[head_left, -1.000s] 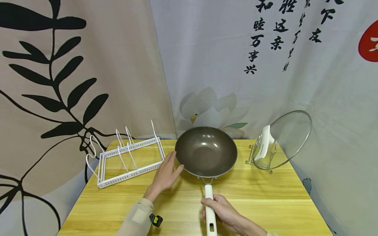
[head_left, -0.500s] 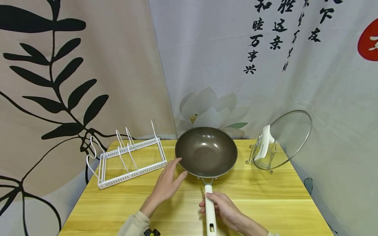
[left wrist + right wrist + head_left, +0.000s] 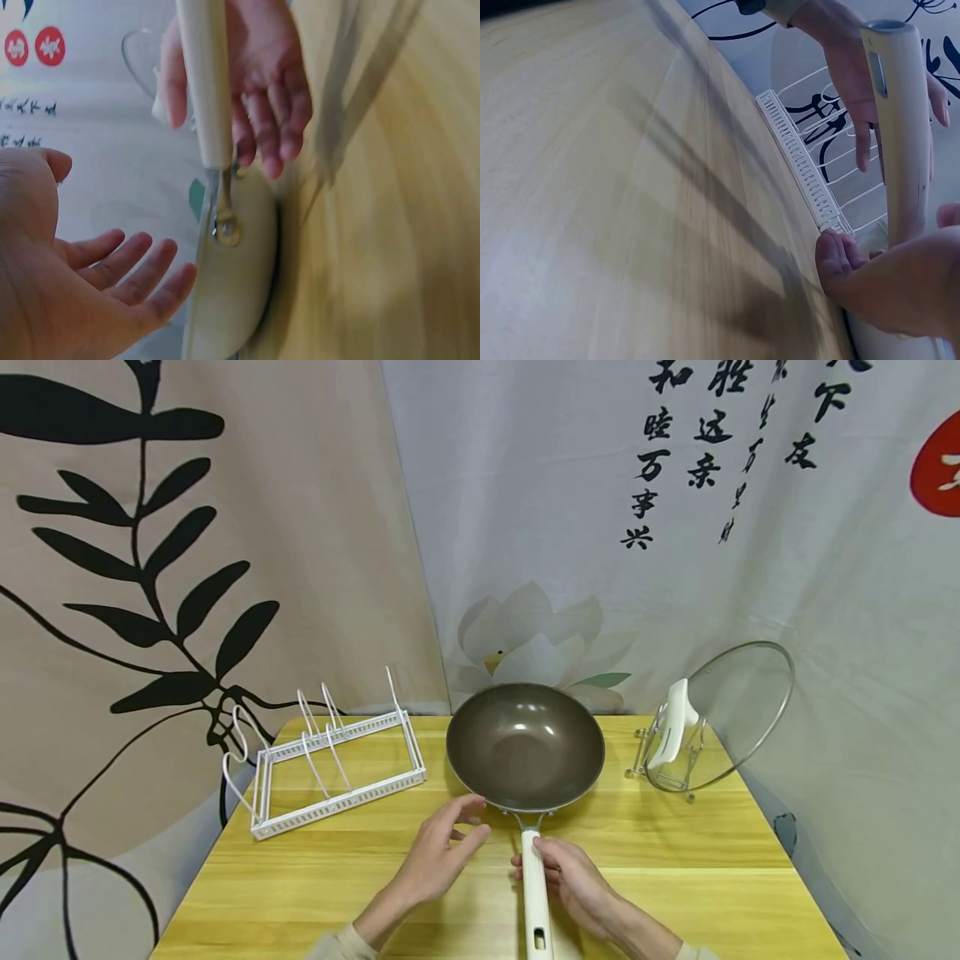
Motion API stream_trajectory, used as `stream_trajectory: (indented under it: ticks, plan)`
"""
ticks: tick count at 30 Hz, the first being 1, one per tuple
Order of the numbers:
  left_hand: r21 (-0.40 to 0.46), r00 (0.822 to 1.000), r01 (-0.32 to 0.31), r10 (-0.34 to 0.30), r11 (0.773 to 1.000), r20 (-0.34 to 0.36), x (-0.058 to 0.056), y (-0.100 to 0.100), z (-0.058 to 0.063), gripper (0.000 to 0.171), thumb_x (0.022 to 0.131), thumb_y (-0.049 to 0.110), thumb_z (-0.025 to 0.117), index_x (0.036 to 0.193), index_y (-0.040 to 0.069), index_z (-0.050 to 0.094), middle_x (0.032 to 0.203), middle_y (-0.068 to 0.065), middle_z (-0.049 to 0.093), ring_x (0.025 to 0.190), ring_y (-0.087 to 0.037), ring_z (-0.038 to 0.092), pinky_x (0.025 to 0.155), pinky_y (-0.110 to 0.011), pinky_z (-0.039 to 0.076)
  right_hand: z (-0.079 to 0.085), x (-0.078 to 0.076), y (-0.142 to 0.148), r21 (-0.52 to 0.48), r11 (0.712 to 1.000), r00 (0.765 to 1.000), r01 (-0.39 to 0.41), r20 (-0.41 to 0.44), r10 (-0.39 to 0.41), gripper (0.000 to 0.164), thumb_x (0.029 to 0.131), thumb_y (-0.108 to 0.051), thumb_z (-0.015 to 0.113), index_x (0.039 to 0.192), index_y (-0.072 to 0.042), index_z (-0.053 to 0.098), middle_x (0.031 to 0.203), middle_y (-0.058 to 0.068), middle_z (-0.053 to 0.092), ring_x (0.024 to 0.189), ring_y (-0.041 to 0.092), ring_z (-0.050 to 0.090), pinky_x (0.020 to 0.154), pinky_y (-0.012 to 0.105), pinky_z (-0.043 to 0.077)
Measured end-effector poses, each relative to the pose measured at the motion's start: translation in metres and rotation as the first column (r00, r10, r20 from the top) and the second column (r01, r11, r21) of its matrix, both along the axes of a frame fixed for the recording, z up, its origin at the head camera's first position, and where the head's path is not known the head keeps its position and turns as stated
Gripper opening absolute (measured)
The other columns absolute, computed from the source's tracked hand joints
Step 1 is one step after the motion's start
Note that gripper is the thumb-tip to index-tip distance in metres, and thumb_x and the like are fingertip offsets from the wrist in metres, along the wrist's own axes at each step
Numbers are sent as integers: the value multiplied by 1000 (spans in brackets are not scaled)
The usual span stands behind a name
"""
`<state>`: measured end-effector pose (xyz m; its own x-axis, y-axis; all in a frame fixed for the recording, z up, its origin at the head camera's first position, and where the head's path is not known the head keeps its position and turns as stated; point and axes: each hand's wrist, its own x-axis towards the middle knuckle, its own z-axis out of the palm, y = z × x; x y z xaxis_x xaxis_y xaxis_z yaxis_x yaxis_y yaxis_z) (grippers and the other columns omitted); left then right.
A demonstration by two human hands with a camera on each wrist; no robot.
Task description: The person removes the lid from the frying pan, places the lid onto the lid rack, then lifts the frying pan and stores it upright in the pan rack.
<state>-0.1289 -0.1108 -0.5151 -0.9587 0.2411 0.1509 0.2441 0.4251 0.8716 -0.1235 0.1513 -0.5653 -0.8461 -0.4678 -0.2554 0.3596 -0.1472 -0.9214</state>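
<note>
A brown-lined wok (image 3: 525, 747) sits on the wooden table, its white handle (image 3: 536, 893) toward me. My right hand (image 3: 581, 885) is around the front part of the handle, thumb on one side and fingers on the other. In the left wrist view those fingers (image 3: 274, 124) hang loose rather than wrapped around the handle (image 3: 206, 90). My left hand (image 3: 442, 852) is at the wok's lower left edge, holding nothing, its fingertips overlapping the rim in the head view. The wok's pale outer side (image 3: 232, 300) and handle rivets show in the left wrist view.
At the left, a white rack (image 3: 337, 804) with several upright wire loops lies on the table (image 3: 450, 927). A glass lid (image 3: 750, 718) with a white knob leans in a small wire stand (image 3: 637, 752) at the right. Printed cloth (image 3: 525, 485) hangs behind.
My left hand has moved from the wok's left side toward its handle joint. My right hand has slid forward along the handle, its fingers loosening. The wok stays in place.
</note>
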Motion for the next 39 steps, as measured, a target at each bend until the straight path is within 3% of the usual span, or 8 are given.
stream_trajectory:
  ticks: [7, 12, 18, 24, 28, 34, 39]
  plan:
    - [38, 991, 95, -98, 995, 87, 14, 7, -5, 40, 113, 34, 66, 145, 11, 68, 146, -16, 73, 124, -35, 76, 95, -25, 61, 1, -5, 1, 5, 1000, 1000, 2, -3, -2, 70, 119, -43, 52, 156, 15, 42, 135, 13, 76, 124, 24, 76, 111, 33, 61]
    - [36, 979, 152, -155, 988, 133, 21, 12, -11, 40, 113, 36, 65, 141, 7, 70, 139, -18, 76, 116, -28, 78, 90, -24, 62, 1, -8, 1, 14, 1000, 1000, 0, -3, 0, 65, 118, -42, 53, 152, 13, 47, 135, 12, 76, 122, 23, 75, 112, 35, 58]
    - [52, 958, 198, -205, 979, 200, 29, 18, -17, 42, 113, 36, 63, 138, 2, 72, 130, -16, 80, 105, -13, 77, 74, -28, 65, 0, -9, 1, 12, 1000, 1000, -1, -2, 2, 59, 118, -41, 53, 148, 10, 53, 131, 10, 79, 118, 20, 75, 112, 34, 54]
    - [142, 921, 221, -255, 965, 296, 34, 24, -21, 44, 111, 36, 65, 138, 2, 73, 125, -19, 81, 93, -15, 76, 63, -40, 68, -1, -12, 0, 21, 1000, 1000, 9, 27, -10, 54, 117, -43, 54, 143, 4, 62, 131, 8, 80, 119, 19, 74, 112, 34, 53]
    - [183, 893, 221, -274, 958, 357, 38, 29, -26, 42, 110, 35, 64, 137, 5, 74, 119, -18, 82, 94, -20, 79, 67, -38, 69, -2, -13, 0, 43, 999, 999, 11, 30, -12, 53, 117, -45, 54, 141, 0, 65, 132, 9, 81, 121, 21, 74, 113, 35, 49]
    - [205, 873, 231, -295, 951, 388, 42, 37, -31, 39, 109, 35, 62, 134, 7, 76, 111, -11, 82, 96, -22, 78, 68, -37, 68, -2, -14, -1, 46, 999, 998, -1, 56, -2, 59, 116, -49, 54, 146, 2, 60, 137, 12, 80, 125, 23, 73, 113, 36, 48]
    - [265, 842, 244, -339, 933, 419, 43, 42, -36, 42, 111, 33, 60, 137, 3, 73, 116, -11, 81, 95, -17, 77, 73, -40, 70, -3, -16, -3, 37, 999, 997, -7, 81, 5, 65, 115, -51, 55, 150, 4, 56, 141, 16, 79, 127, 26, 75, 112, 36, 51]
